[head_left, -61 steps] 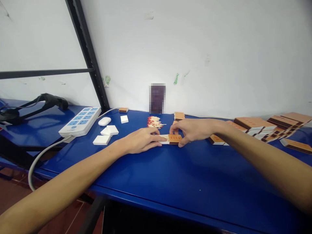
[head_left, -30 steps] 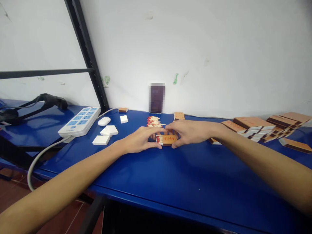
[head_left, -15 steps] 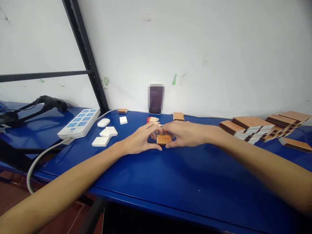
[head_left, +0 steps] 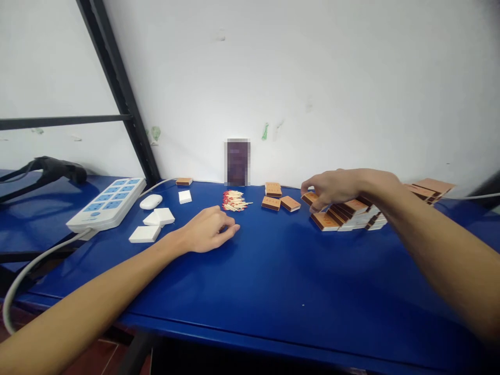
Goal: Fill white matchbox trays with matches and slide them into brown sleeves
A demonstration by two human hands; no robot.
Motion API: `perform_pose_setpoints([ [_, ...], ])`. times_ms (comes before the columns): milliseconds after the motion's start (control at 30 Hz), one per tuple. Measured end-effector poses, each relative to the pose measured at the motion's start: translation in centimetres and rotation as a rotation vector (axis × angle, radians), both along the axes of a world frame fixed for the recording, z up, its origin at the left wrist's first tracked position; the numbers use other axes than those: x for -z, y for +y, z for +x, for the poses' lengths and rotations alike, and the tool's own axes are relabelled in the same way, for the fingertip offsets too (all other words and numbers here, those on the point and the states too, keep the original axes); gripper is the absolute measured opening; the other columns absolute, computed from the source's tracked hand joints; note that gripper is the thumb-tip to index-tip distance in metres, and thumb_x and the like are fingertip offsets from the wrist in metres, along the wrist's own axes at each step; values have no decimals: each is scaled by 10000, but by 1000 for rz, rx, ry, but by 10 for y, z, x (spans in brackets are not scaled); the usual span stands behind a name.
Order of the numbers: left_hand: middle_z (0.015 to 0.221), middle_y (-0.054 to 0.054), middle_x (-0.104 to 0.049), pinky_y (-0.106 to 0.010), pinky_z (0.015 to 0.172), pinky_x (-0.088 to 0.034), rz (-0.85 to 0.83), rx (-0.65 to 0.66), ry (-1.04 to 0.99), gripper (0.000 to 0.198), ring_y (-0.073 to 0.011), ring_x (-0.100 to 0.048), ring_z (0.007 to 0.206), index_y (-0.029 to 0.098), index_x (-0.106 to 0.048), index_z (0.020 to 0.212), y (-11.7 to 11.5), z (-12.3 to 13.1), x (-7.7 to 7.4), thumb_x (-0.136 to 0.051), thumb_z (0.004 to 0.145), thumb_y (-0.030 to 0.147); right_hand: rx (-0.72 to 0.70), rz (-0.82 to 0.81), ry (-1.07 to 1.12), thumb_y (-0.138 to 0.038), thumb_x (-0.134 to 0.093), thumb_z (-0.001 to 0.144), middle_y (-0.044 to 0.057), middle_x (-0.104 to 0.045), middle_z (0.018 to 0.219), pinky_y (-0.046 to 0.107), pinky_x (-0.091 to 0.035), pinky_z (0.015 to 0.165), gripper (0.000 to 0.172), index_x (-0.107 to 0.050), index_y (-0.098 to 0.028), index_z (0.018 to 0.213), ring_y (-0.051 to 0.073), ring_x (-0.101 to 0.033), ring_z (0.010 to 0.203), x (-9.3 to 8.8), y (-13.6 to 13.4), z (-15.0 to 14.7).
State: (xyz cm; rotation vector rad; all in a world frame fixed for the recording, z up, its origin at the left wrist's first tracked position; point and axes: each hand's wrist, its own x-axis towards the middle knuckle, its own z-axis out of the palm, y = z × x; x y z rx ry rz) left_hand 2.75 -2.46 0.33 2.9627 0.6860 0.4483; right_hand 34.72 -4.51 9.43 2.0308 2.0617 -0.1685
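Observation:
My left hand (head_left: 211,229) rests on the blue table with its fingers curled in, nothing visible in them. Just beyond it lies a pile of red-tipped matches (head_left: 234,201). Over at the right, my right hand (head_left: 338,187) pinches a matchbox (head_left: 309,198) between thumb and fingers, at the near end of a stack of matchboxes (head_left: 330,221). Part of that stack is hidden behind my right hand and forearm. Between the matches and the stack lie a front matchbox (head_left: 271,203), a tilted matchbox (head_left: 291,203) and a rear matchbox (head_left: 273,189).
On the left are several white boxes (head_left: 145,234), a rounded white case (head_left: 150,201) and a power strip (head_left: 107,203) with a thick cable. A blurred upright phone-like object (head_left: 237,162) leans on the wall. Another matchbox (head_left: 184,182) lies at the back. A black metal post (head_left: 117,88) rises at left.
Both hands have let go of the matchbox they held together in the middle. My right hand has moved right to the stack and taken hold of a matchbox. The view has turned slightly right.

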Motion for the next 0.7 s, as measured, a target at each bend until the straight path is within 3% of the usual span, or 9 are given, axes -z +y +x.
perform_pose_setpoints([
  [200,505,39,-397,-270,596,-287,7,-10,31,409,-102,-326,480,175,-377,608,1,-1,1,-354,970,363,57,-1,-79,-470,-754,542,135,-633,1119,460,-449,635,558,-655,-301,1065,418,-509,1037,11,1,-4],
  [433,539,27,-447,-268,583,-288,11,14,32,402,-110,-385,519,175,-393,608,1,-2,0,-370,967,355,73,-101,-132,-462,-723,580,122,-668,838,459,-430,664,277,-680,-237,736,431,-470,1066,15,5,-5],
  [700,531,26,-450,-279,600,-306,11,30,35,405,-114,-390,506,178,-442,603,1,-1,-1,-371,964,348,8,-128,-98,-574,-683,617,94,-645,656,428,-439,593,391,-591,-211,506,311,-583,748,14,5,2],
])
